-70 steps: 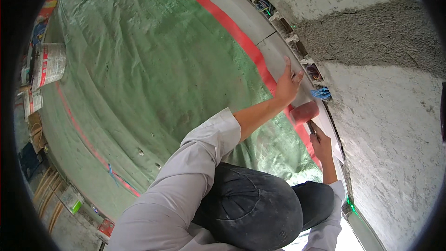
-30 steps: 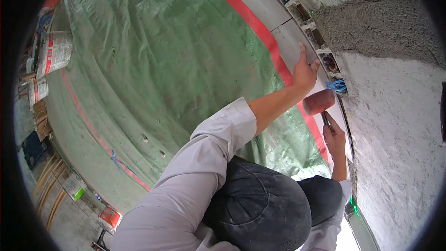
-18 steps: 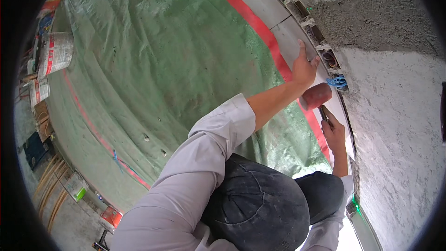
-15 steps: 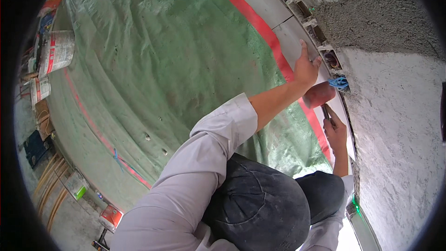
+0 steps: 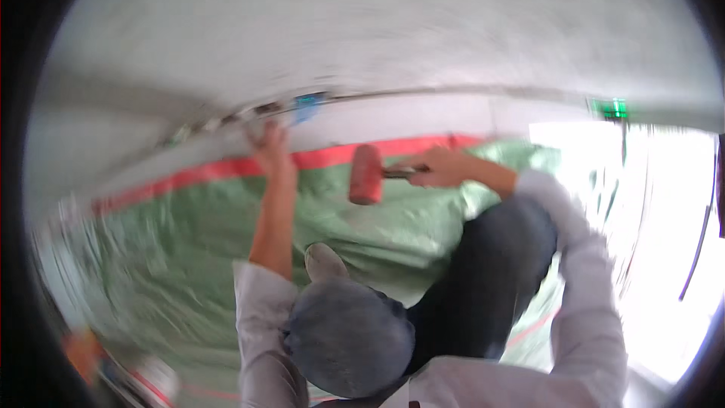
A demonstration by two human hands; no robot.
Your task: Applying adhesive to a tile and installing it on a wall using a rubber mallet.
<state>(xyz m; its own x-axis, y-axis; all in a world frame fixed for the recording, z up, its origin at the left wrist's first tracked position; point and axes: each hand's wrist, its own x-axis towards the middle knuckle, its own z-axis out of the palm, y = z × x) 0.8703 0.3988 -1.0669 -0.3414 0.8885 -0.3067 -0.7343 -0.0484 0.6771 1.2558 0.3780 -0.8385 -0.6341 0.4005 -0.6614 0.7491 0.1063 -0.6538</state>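
A rubber mallet with a red head is gripped by its dark handle in my right hand. Its head hangs over the edge of the green floor sheet, close to the red tape. My left hand reaches out to the pale strip of floor tiles at the foot of the wall. Its fingers look spread and are blurred; whether they press on the tile I cannot tell. Just beyond that hand a bundle of blue wires sticks out low on the wall.
A rough pale wall rises along the far side. Bright light comes from an opening on the right, with a green glow near its top. A blurred white bucket stands at the lower left. My knees fill the near middle.
My view has swung right, so the wall now runs across the top. The mallet head has come away from beside my left hand, out to its right. My right hand still holds it.
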